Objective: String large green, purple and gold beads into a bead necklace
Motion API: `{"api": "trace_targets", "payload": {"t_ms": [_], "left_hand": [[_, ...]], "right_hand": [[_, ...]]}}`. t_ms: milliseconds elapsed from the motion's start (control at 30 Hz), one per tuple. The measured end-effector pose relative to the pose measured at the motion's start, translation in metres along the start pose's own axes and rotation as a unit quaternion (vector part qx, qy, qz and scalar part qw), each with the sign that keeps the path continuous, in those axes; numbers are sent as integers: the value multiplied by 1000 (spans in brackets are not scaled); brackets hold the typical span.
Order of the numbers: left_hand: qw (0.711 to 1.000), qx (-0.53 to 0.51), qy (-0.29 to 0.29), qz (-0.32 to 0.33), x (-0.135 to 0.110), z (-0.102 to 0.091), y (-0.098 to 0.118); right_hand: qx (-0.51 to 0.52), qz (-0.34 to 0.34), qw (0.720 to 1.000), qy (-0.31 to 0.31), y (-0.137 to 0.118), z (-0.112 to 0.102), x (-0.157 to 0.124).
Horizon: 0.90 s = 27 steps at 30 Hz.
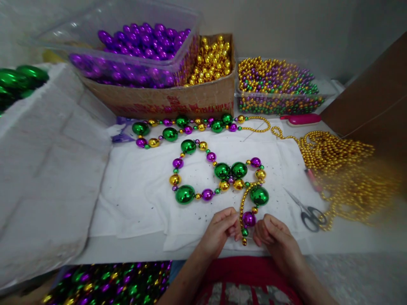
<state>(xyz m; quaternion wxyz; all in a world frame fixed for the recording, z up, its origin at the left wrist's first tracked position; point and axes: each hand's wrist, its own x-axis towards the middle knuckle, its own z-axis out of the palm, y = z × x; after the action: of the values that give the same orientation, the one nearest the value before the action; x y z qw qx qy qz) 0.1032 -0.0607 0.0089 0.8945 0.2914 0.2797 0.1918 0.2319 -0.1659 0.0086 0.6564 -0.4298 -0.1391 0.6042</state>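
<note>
A necklace of green, purple and gold balls [203,171] lies looped on a white cloth [140,190]. Its tail of small gold beads runs down to a purple ball [249,219] near the table's front edge. My left hand [219,231] is curled, pinching the strand just left of that purple ball. My right hand [273,237] is also curled, its fingertips pressed to the strand's lower end on the right. Both hands sit close together.
Small scissors [310,214] lie right of my hands beside a heap of gold bead strands [343,169]. A cardboard box [165,99] holds purple and gold balls; a clear tub [280,84] holds mixed small beads. A second necklace [184,127] and pink tool [300,119] lie behind.
</note>
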Motion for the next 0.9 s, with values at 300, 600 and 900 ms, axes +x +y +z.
{"api": "trace_targets", "payload": {"t_ms": [300,600,900], "left_hand": [[999,-24,-23,9,7,2,3],[999,-37,-23,23,14,6,1],[995,-57,-80,27,40,34,30]], "right_hand": [[49,33,998,37,-10,0,-2],[80,88,993,28,-12,-9,-6],[70,69,991,-91,-39,0,4]]}}
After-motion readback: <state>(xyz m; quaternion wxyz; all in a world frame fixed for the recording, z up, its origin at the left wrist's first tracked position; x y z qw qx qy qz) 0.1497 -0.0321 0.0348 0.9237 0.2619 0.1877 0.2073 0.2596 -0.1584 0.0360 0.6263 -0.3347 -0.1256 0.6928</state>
